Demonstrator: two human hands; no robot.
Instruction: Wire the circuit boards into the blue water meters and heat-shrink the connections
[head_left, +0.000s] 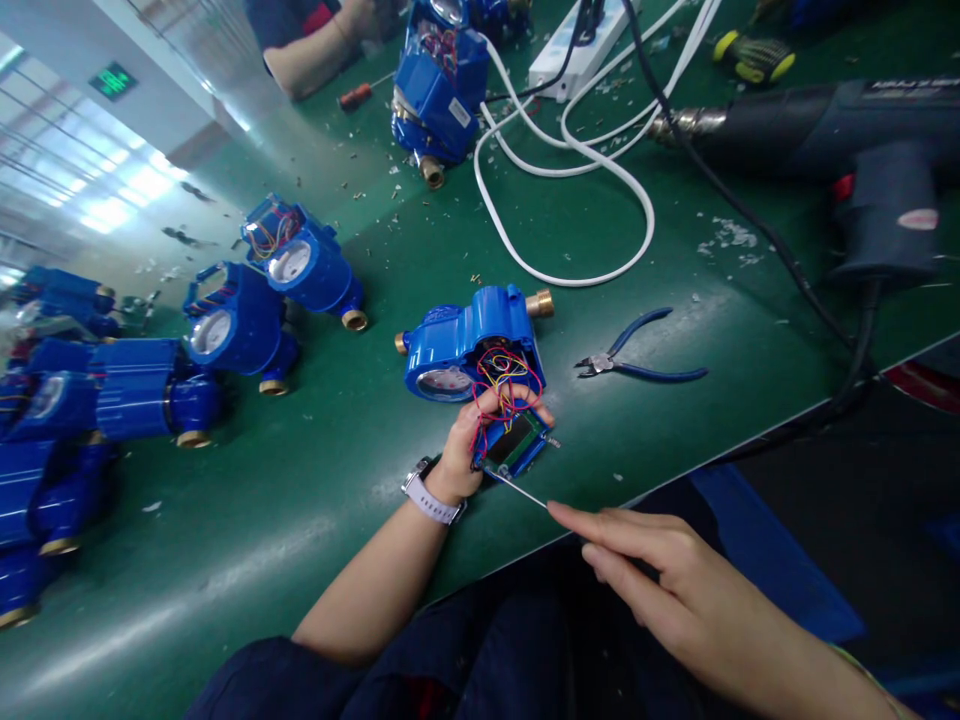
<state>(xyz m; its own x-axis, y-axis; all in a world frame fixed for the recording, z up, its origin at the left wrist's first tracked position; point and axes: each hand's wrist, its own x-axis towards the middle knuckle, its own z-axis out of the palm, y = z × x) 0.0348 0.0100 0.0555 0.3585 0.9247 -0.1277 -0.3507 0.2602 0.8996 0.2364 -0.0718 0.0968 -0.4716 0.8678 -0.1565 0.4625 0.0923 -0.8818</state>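
Note:
My left hand [461,450], with a watch at its wrist, is closed around a small circuit board [517,443] in a blue frame. Red, yellow and dark wires [501,368] run from the board into an opened blue water meter [472,335] lying just beyond, its brass ends pointing left and right. In my right hand [652,570] is a screwdriver whose thin metal shaft [525,490] reaches to the lower left corner of the board. The fingers cover its handle. Whether the tip sits on a screw is too small to tell.
Cutting pliers [637,360] lie right of the meter. Farther right rests a heat gun [825,130] with its black cord. A white cable [649,215] loops from a power strip [577,50]. Several blue meters [240,320] stand leftward. A co-worker's arm [315,55] is at the far side.

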